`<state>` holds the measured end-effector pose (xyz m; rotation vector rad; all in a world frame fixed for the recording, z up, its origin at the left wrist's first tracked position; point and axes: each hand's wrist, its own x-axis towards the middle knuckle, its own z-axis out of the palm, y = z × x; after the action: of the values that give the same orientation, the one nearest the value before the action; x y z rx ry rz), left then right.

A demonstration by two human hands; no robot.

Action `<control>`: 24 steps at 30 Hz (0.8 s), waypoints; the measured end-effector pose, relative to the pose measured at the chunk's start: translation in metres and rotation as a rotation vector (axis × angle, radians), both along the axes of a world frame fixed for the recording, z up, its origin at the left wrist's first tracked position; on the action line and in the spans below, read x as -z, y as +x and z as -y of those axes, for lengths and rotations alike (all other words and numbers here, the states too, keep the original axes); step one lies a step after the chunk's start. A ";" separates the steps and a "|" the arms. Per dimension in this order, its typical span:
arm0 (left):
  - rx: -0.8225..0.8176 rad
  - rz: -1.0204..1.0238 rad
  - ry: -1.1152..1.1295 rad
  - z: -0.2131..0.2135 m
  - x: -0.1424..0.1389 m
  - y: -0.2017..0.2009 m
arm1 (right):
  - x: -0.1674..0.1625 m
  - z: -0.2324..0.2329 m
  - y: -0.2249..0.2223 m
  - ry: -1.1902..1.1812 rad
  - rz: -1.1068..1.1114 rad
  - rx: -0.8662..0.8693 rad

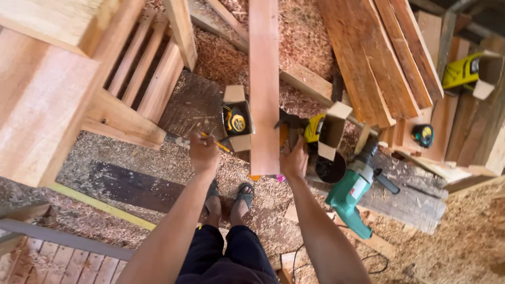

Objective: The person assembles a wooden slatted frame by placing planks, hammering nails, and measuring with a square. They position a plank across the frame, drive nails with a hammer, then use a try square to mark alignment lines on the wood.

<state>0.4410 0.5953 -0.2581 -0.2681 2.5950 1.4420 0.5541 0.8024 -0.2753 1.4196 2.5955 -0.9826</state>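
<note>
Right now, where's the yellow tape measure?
In the head view, the yellow tape measure lies in a small open cardboard box just left of the long upright board, above the left hand, which holds a pencil.

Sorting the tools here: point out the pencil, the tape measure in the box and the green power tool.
pencil [216, 143], head view, on its yellow shaft.
tape measure [236, 122], head view, on its yellow case.
green power tool [348, 194], head view, on its body.

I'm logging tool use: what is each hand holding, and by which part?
The left hand grips a yellow pencil by its rear end. The right hand holds the long reddish wooden plank at its near right edge.
</note>
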 end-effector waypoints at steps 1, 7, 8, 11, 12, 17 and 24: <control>0.048 -0.033 -0.075 0.001 0.000 -0.010 | 0.001 0.004 -0.001 0.116 0.007 -0.042; 0.161 0.137 -0.228 0.010 0.004 -0.053 | -0.001 0.048 -0.005 0.189 -0.058 -0.074; 0.162 0.140 -0.223 0.010 0.006 -0.056 | -0.003 0.054 -0.005 0.170 -0.106 -0.091; 0.142 0.031 -0.239 0.008 0.015 -0.060 | -0.009 0.069 -0.005 0.225 -0.250 -0.124; 0.137 -0.023 -0.251 0.007 0.018 -0.059 | -0.010 0.073 -0.006 0.178 -0.228 -0.090; 0.172 -0.082 -0.197 0.007 0.038 -0.051 | -0.013 0.074 -0.022 0.027 -0.146 -0.057; 0.249 0.023 -0.156 0.021 0.054 -0.046 | -0.016 0.087 -0.024 0.091 -0.363 -0.152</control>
<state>0.3945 0.5748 -0.3116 0.0213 2.6141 1.1504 0.5306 0.7158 -0.2591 1.1263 2.9841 -1.2134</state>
